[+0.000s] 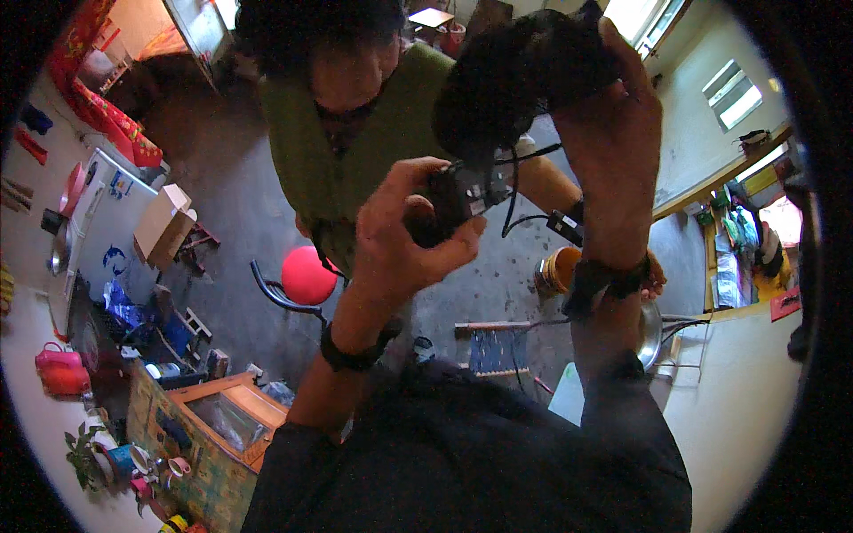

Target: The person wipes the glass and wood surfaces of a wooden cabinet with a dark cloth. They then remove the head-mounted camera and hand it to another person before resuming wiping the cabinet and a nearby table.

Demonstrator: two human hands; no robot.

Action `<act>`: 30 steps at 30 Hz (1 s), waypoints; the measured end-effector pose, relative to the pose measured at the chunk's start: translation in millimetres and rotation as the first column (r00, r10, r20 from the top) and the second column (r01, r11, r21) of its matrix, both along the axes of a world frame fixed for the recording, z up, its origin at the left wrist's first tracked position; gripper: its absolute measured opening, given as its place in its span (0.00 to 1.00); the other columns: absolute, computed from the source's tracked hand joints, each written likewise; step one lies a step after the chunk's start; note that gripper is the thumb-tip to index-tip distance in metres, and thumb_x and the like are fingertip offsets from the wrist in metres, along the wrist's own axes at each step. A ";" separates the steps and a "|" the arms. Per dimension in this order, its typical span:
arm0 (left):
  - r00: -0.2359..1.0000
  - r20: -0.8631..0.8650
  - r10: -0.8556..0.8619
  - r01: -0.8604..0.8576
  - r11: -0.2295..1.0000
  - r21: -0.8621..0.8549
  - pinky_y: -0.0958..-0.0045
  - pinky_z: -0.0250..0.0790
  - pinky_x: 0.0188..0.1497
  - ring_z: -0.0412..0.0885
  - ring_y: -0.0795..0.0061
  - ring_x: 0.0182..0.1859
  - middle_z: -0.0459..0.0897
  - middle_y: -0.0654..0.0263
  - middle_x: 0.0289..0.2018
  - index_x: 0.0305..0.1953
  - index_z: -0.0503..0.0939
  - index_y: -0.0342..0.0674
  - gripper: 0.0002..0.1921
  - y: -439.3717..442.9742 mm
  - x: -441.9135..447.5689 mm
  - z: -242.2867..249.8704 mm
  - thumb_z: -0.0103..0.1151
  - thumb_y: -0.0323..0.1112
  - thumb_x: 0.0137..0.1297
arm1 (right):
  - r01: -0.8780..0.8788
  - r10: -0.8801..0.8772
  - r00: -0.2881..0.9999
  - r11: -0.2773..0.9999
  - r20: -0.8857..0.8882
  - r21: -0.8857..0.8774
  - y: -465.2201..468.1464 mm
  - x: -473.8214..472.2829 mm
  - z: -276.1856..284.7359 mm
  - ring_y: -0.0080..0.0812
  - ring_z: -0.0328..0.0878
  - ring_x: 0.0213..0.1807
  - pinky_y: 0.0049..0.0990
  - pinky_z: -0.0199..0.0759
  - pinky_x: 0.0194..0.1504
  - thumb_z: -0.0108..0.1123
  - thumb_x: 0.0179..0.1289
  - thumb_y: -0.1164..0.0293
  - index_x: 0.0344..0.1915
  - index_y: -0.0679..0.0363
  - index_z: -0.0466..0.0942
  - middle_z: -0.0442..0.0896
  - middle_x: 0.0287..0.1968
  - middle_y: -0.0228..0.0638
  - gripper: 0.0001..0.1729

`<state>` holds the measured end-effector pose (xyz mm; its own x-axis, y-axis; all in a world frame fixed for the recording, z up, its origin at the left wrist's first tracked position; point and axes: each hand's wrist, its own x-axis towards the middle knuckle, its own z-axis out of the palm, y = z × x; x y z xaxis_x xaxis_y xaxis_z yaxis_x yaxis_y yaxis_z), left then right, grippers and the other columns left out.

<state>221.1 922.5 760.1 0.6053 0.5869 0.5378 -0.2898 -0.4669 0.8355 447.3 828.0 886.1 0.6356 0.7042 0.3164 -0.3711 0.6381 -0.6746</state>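
Observation:
My left hand (416, 230) has its fingers curled around a small black device (460, 196) with a shiny face, in front of the other person's chest. Higher up at the right, my right hand (610, 100) grips a bulky dark object (520, 73), too dark to identify. Black cables (512, 200) hang between them, with a small labelled black connector block (564, 226) beside my right forearm. Both my wrists wear black bands. A person in a green vest (360, 173) stands close in front of me, partly hidden by my hands and the dark object.
A red round stool seat (308, 275) with a black tubular frame stands on the floor at the left. An orange bucket (561, 270) is at the right. A white refrigerator (110, 220) bears an open cardboard box (164, 226). A wooden-framed cabinet (233, 420) stands lower left.

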 end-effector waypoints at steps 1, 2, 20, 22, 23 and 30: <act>0.999 0.023 -0.023 0.024 1.000 -0.011 0.69 0.83 0.53 0.88 0.74 0.48 0.87 0.65 0.49 0.63 0.77 0.39 0.29 6.9 -1.1 9.1 0.76 0.27 0.60 | -0.100 0.100 0.995 0.995 0.007 0.006 4.3 6.3 5.0 0.41 0.85 0.65 0.46 0.69 0.76 0.65 0.77 0.59 0.59 0.61 0.84 0.91 0.58 0.41 0.21; 0.999 0.028 0.015 -0.017 0.997 0.077 0.69 0.83 0.53 0.88 0.72 0.51 0.86 0.65 0.51 0.62 0.78 0.39 0.28 14.3 -1.5 17.1 0.75 0.27 0.59 | -0.203 0.203 0.979 0.979 0.018 0.015 9.9 9.2 9.8 0.40 0.85 0.64 0.46 0.69 0.75 0.66 0.77 0.59 0.59 0.61 0.84 0.91 0.57 0.41 0.20; 0.995 -0.054 -0.086 0.082 0.994 -0.066 0.70 0.75 0.61 0.85 0.74 0.54 0.89 0.62 0.51 0.60 0.82 0.35 0.16 79.1 -40.9 102.7 0.64 0.29 0.74 | -0.257 0.210 0.914 0.961 0.347 0.097 64.0 -100.8 86.8 0.38 0.85 0.57 0.37 0.76 0.66 0.56 0.84 0.58 0.57 0.60 0.84 0.89 0.52 0.38 0.19; 0.995 -0.082 -0.064 0.064 0.998 -0.005 0.70 0.75 0.60 0.85 0.76 0.52 0.90 0.64 0.48 0.59 0.83 0.35 0.15 89.9 -44.6 109.8 0.65 0.32 0.76 | -0.217 0.146 0.906 0.966 0.398 0.139 55.8 -105.6 87.8 0.37 0.84 0.59 0.38 0.75 0.67 0.58 0.83 0.60 0.62 0.59 0.82 0.88 0.55 0.39 0.19; 0.994 -0.096 -0.054 0.057 0.998 0.025 0.70 0.75 0.59 0.85 0.77 0.52 0.90 0.64 0.46 0.58 0.83 0.35 0.14 96.2 -46.3 113.8 0.65 0.33 0.77 | -0.210 0.143 0.907 0.969 0.396 0.132 52.5 -105.6 85.8 0.37 0.83 0.61 0.38 0.74 0.68 0.59 0.82 0.62 0.64 0.59 0.81 0.87 0.56 0.39 0.19; 0.979 -0.195 0.057 -0.031 0.991 0.134 0.72 0.73 0.51 0.81 0.79 0.44 0.89 0.65 0.40 0.53 0.87 0.34 0.13 140.6 -58.8 122.1 0.63 0.35 0.76 | -0.223 0.209 0.713 0.973 0.669 -0.066 101.3 -26.9 74.3 0.35 0.86 0.55 0.36 0.76 0.65 0.63 0.78 0.51 0.57 0.59 0.85 0.91 0.53 0.39 0.24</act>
